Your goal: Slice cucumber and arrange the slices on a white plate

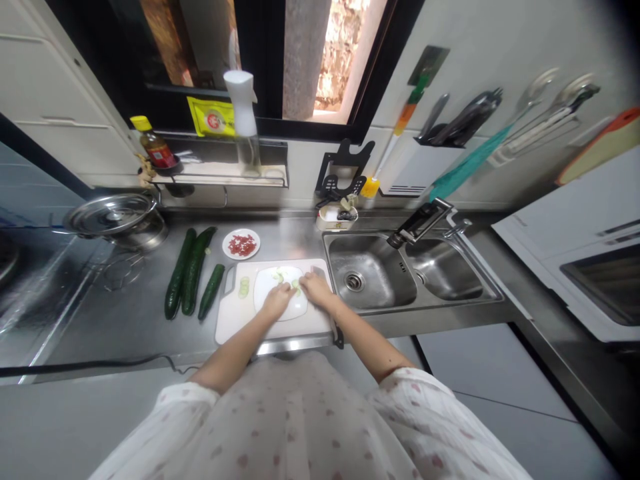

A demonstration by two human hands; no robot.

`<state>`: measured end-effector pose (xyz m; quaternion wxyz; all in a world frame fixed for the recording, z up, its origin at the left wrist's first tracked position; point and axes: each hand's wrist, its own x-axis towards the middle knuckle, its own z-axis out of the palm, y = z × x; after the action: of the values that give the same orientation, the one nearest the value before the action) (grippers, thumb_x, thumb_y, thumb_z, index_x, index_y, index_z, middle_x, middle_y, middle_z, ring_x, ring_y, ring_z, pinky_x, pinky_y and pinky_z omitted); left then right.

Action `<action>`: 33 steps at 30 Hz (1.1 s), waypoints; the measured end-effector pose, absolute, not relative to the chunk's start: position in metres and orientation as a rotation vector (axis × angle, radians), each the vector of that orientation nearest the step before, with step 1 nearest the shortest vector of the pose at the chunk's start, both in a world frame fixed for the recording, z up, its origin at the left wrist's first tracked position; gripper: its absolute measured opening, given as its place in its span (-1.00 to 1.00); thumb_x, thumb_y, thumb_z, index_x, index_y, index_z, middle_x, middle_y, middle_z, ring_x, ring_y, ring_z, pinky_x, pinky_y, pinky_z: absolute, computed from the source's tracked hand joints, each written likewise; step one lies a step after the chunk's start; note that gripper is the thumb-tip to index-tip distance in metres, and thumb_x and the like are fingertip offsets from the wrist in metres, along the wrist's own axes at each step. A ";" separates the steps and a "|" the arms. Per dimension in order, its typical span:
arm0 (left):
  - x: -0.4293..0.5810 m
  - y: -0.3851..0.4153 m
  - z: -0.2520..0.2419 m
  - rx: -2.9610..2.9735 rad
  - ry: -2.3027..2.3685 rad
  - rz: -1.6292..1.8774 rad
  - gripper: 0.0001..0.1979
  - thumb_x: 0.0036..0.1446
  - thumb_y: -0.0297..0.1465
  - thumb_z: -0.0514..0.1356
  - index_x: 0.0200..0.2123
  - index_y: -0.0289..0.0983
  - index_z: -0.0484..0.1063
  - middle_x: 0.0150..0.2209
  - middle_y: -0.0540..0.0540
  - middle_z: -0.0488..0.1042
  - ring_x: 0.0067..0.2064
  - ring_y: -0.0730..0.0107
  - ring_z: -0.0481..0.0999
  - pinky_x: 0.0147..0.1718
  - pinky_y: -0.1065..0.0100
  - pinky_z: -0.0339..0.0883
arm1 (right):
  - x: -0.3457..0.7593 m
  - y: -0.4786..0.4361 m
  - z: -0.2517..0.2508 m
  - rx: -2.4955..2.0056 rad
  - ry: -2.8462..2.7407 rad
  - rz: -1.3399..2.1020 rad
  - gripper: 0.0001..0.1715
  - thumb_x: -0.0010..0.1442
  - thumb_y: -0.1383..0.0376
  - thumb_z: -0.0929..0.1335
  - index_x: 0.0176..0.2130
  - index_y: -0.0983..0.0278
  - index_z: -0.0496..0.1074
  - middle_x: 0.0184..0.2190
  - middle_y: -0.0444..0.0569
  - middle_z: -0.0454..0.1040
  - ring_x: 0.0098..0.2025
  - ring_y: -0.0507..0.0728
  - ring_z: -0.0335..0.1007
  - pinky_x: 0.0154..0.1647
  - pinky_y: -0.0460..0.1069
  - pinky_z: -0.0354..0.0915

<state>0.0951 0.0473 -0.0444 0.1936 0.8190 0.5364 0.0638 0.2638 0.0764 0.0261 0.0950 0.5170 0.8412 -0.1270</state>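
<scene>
A white plate (262,288) lies on the cutting board (234,325), with a few pale green cucumber slices (280,274) on it. Over its middle, my left hand (279,301) has its fingers pinched together; what is in them is hidden. My right hand (316,291) reaches over the plate's right side, fingers closed on a cucumber slice (296,287) between the two hands. More slices (244,287) lie on the board left of the plate. Along the board's right edge rests a knife with a black handle (339,337), close to my right wrist.
Two long cucumbers (180,273) and a shorter cut piece (211,292) lie left of the board. Behind it stands a small plate (227,249) of chopped reddish bits (243,245). A lidded steel pot (125,223) is at the back left; a double sink (370,263) adjoins on the right.
</scene>
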 end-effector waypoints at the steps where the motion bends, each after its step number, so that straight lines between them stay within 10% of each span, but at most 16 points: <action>1: 0.095 0.047 -0.044 2.294 1.495 0.186 -0.70 0.36 -0.34 -0.05 -0.04 -0.20 0.44 -0.19 -0.11 0.42 -0.11 0.31 0.37 -0.12 0.36 0.19 | 0.264 0.076 0.026 1.539 2.495 -0.385 -0.72 0.28 0.33 0.23 -0.14 0.31 0.49 -0.15 0.13 0.48 -0.06 0.19 0.28 0.13 0.11 -0.07; 33: 0.093 0.033 -0.019 2.233 1.525 0.300 -0.60 0.22 -0.49 0.02 0.07 -0.11 0.41 -0.05 -0.11 0.37 -0.03 0.29 0.34 -0.09 0.36 0.28 | 0.264 0.062 0.029 1.781 2.522 -0.440 -0.69 0.31 0.32 0.19 -0.08 0.32 0.45 -0.10 0.11 0.44 -0.02 0.20 0.23 0.15 0.10 -0.04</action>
<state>0.0930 0.0327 -0.0185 0.2089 0.8027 0.5481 0.1079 0.2641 0.0621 0.0292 0.0113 0.5710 0.8086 -0.1412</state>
